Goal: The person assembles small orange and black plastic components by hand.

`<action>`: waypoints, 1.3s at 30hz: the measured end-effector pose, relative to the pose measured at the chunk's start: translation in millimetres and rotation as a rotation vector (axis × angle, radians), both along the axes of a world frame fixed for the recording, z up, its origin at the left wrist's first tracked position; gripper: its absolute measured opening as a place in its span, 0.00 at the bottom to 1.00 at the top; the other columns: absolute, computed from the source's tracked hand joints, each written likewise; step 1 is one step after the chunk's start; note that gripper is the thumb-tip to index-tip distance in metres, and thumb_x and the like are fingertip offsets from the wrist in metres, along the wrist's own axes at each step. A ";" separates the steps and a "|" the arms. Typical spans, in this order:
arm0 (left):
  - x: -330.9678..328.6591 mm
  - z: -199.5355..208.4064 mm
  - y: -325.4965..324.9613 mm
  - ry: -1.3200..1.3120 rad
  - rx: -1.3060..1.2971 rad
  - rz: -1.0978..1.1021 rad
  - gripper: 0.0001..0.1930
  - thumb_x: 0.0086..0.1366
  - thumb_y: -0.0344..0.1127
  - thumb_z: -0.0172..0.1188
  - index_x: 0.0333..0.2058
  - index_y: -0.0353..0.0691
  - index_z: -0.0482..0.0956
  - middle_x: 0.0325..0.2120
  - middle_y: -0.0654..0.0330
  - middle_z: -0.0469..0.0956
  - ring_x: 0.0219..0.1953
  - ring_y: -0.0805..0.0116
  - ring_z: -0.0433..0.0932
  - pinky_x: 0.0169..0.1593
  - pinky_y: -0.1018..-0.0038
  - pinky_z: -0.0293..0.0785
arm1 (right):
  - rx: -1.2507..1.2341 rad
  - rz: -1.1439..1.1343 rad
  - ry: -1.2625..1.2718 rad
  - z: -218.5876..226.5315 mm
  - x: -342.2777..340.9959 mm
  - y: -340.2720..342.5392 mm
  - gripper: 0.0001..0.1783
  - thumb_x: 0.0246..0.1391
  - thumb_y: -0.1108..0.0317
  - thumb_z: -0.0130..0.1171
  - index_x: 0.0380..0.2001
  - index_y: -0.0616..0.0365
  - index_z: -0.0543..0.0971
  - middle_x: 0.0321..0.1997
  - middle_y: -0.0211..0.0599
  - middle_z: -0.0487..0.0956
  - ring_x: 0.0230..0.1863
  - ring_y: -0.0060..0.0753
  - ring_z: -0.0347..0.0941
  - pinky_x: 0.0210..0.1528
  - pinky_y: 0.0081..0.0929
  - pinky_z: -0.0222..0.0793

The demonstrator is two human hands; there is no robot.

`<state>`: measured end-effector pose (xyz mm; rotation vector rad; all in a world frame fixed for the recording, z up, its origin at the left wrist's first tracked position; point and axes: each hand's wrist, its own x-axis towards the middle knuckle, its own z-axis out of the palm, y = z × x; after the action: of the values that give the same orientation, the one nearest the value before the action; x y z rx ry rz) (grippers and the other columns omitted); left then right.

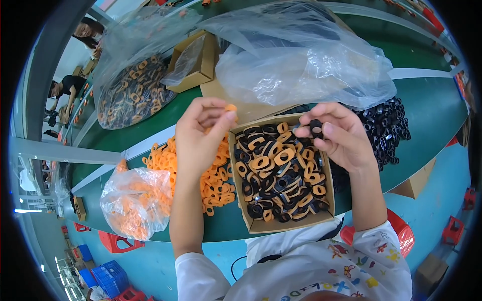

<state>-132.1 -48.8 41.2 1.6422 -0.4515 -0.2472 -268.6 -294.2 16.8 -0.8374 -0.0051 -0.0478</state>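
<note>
My left hand pinches a small orange plastic ring between thumb and fingertips, above the left rim of a cardboard box. In my right hand is a black oval plastic ring, gripped over the box's upper right corner. The two pieces are apart. The open cardboard box between my forearms is full of joined black-and-orange pieces. A heap of orange rings lies left of the box, partly behind my left forearm. A pile of black rings spreads out on the right.
Clear plastic bags lie behind the box. Another bag holds black-and-orange pieces, beside a small cardboard box. A bag of orange parts sits at the green table's left front. Red stools stand below; other people work at far left.
</note>
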 end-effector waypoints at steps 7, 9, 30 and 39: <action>-41.6 10.8 -13.6 0.336 -0.228 -0.373 0.14 0.62 0.19 0.61 0.48 0.28 0.77 0.43 0.53 0.80 0.45 0.68 0.81 0.50 0.74 0.79 | 0.080 0.054 -0.067 -2.4 -0.2 3.3 0.16 0.60 0.80 0.54 0.51 0.65 0.70 0.52 0.51 0.75 0.57 0.53 0.74 0.50 0.27 0.82; -46.4 9.9 -15.7 0.350 -0.247 -0.374 0.16 0.62 0.18 0.62 0.49 0.29 0.76 0.45 0.53 0.80 0.46 0.68 0.81 0.52 0.74 0.78 | -0.032 0.038 -0.048 -5.2 0.1 3.9 0.14 0.58 0.82 0.56 0.48 0.64 0.72 0.52 0.50 0.75 0.56 0.51 0.75 0.51 0.28 0.82; -62.8 -3.3 -30.3 -0.303 -0.041 -0.195 0.18 0.56 0.18 0.66 0.47 0.31 0.81 0.43 0.51 0.82 0.43 0.68 0.83 0.47 0.74 0.81 | -0.526 -0.330 -0.291 -3.0 -4.3 40.8 0.15 0.53 0.87 0.59 0.46 0.70 0.77 0.56 0.52 0.75 0.55 0.38 0.76 0.58 0.31 0.75; -64.2 -4.4 -32.7 -0.498 0.016 -0.153 0.17 0.54 0.19 0.68 0.44 0.33 0.83 0.44 0.52 0.82 0.43 0.68 0.82 0.46 0.75 0.79 | -0.616 -0.392 -0.227 7.0 -7.9 43.2 0.15 0.51 0.84 0.63 0.44 0.66 0.82 0.50 0.45 0.79 0.50 0.32 0.78 0.52 0.28 0.78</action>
<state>-196.4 -81.5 36.8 1.6822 -0.9553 0.0516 -276.5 -251.1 23.7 -1.4361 -0.0721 -0.5320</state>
